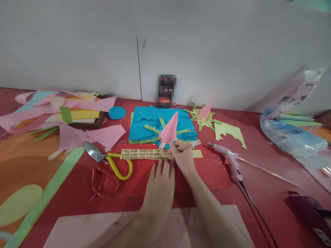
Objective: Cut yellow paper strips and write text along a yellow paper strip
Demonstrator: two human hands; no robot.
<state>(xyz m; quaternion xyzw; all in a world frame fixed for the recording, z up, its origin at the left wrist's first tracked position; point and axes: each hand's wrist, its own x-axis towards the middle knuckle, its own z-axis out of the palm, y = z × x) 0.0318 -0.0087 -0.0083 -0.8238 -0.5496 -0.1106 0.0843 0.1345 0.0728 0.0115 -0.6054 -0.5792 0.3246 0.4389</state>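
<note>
In the head view, my right hand (184, 158) grips a pen (191, 144) with its tip end by the long cream paper strip (141, 154). Several rows of handwriting cover the strip's left part. My left hand (160, 177) lies flat with fingers stretched out, the fingertips at the strip's lower edge. Just beyond both hands stands a pink paper cone (170, 128) with written green paper strips (152, 128) fanning out around it. It rests on blue paper sheets (138, 129). Under the cream strip lies red paper (207, 175).
Scissors (99, 156) with red and yellow handles lie left. To the right are a pink glue gun (229, 156) with its cord, a dark purple device (307, 213) and a plastic bag (281, 134). Another cone piece (205, 112) stands behind. Paper scraps (77, 103) heap at left.
</note>
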